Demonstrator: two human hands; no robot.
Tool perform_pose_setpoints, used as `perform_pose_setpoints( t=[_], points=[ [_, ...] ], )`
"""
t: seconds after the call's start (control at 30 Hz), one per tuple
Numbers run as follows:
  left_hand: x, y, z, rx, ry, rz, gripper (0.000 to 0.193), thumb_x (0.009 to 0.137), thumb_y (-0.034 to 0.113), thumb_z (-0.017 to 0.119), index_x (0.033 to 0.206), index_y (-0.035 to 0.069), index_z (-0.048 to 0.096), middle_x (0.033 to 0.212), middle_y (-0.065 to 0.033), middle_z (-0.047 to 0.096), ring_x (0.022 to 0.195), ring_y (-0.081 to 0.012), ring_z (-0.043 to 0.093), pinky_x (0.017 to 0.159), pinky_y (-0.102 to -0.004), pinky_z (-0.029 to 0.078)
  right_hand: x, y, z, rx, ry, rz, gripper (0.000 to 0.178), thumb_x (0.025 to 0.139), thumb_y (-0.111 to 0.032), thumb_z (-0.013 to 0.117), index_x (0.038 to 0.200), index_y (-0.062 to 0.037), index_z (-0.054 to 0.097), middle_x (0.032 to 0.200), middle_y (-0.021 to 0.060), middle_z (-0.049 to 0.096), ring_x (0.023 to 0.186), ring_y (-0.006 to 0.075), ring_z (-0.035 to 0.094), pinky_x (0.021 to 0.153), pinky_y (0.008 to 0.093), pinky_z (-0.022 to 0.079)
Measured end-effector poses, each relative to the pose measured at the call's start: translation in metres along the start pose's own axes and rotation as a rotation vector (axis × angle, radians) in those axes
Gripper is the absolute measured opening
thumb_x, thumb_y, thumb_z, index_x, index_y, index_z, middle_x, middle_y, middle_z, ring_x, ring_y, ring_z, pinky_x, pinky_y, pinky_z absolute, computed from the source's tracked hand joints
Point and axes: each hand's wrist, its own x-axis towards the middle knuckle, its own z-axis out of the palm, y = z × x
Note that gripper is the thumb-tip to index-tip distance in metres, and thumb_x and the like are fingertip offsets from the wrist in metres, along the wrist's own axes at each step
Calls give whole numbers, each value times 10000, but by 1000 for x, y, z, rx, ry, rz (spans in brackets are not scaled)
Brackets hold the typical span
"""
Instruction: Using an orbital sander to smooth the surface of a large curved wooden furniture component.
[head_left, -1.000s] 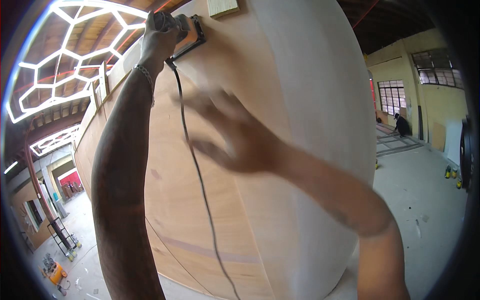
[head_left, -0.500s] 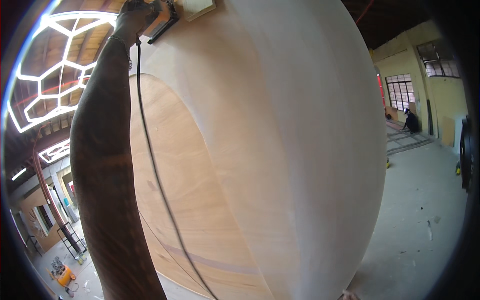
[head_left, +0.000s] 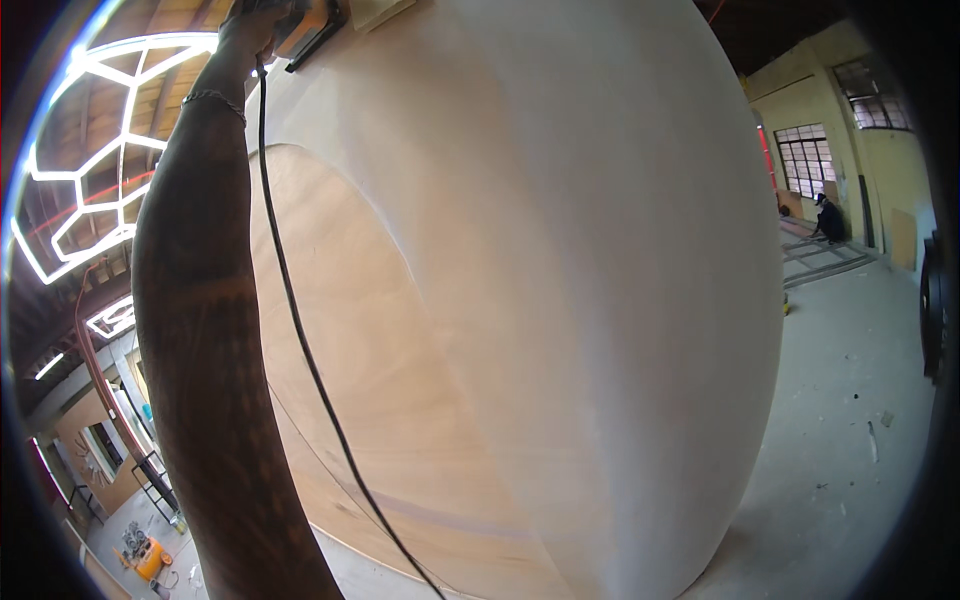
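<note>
My left arm reaches up along the left side, with a chain bracelet at the wrist. At the top edge my left hand (head_left: pixel 252 30) is closed around an orange and black corded power tool, which looks like a sander (head_left: pixel 312 32). The sander's flat black base is against or close to the panel; its upper part is cut off by the picture's edge. A black cord (head_left: pixel 290 290) hangs from it down across the panel. The large curved wooden panel (head_left: pixel 480 300) bears a whitish coat, with bare plywood grain at lower left. My right hand is out of view.
A pale, square-edged piece (head_left: pixel 382 12) shows beside the sander. At lower left stands an orange air compressor (head_left: pixel 150 558) on the floor. Far right, a person (head_left: pixel 829 218) crouches by a metal frame (head_left: pixel 825 262). Bits of debris (head_left: pixel 872 442) lie on the grey floor.
My left hand and the sander have shifted slightly up and left in the picture. The view has moved a little, and the fingertips at the bottom edge have left the picture.
</note>
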Motion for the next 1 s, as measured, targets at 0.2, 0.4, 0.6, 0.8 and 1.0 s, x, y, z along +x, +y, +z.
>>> perform_pose_setpoints(
  t=[0.2,0.4,0.6,0.8,1.0],
  points=[
    [18,10,45,-124,-42,85,294,830,79,665,1086,147,537,844,-12,563,715,-154,523,617,-318,427,-64,6,46,-992,-226,-23,135,818,-240,650,777,-116,615,711,103,670,649,284,638,622,409,536],
    [25,1,42,-194,-42,139,288,823,36,653,1068,140,542,866,-14,563,770,-170,544,663,-334,448,-113,-21,68,-618,-195,182,173,803,-256,685,763,-112,597,755,122,664,714,314,643,621,441,514],
    [23,-23,66,-243,-84,164,289,815,-7,640,1050,134,547,888,-15,563,824,-185,566,710,-349,469,-144,-13,75,-575,-129,188,180,777,-260,704,730,-120,600,755,107,658,682,304,622,594,436,497],
    [-7,-39,46,-433,-30,128,478,743,-176,605,1103,123,508,961,-42,557,815,-178,597,659,-312,505,-116,-2,58,-1016,-88,-282,123,725,-225,708,694,-148,617,766,99,661,717,299,638,617,450,509],
    [-17,-9,52,-685,-120,-4,550,715,-234,560,1130,124,508,940,-42,553,858,-192,588,661,-306,511,-84,-2,46,-781,-269,234,124,701,-233,720,709,-147,632,754,101,674,729,299,661,621,434,531]
  ],
)
